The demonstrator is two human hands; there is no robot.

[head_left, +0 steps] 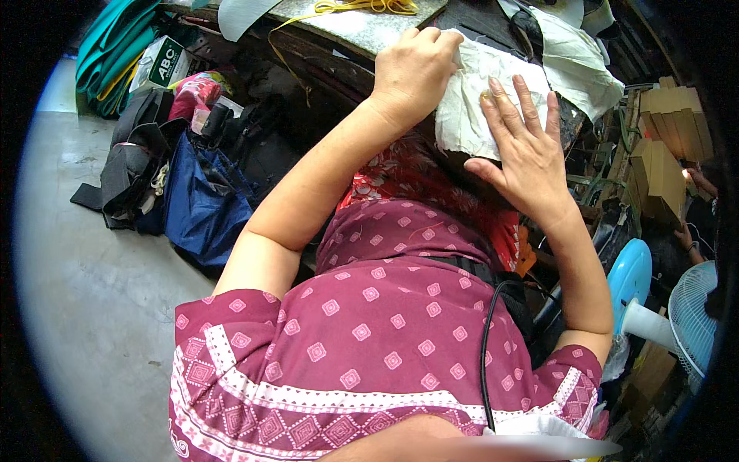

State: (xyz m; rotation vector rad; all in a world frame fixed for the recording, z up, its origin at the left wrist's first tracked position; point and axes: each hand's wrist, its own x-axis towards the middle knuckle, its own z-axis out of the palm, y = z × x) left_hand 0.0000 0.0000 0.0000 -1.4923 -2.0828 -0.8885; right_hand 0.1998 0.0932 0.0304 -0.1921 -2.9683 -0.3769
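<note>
Reaching up and away from the body, both bare forearms are held over the near edge of a table (346, 27). The left hand (419, 71) is bent at the wrist, its back turned upward and its fingers curled toward the right, against the upper left edge of a creased white cloth (468, 108). Whether the cloth is pinched in the left grip cannot be told, as the fingertips are partly hidden. The right hand (527, 150) is laid palm down over the cloth's right side, fingers spread apart and pointed away from the body, thumb stretched out to the left.

The cloth is placed between the hands, in front of the person and right of the table's pale speckled top. Its left edge is slanted from the left fingertips back toward the body and slightly leftward; its long axis is left uncertain, since part is covered. Just beyond it, to the right, another white cloth (576, 65) is seen.
</note>
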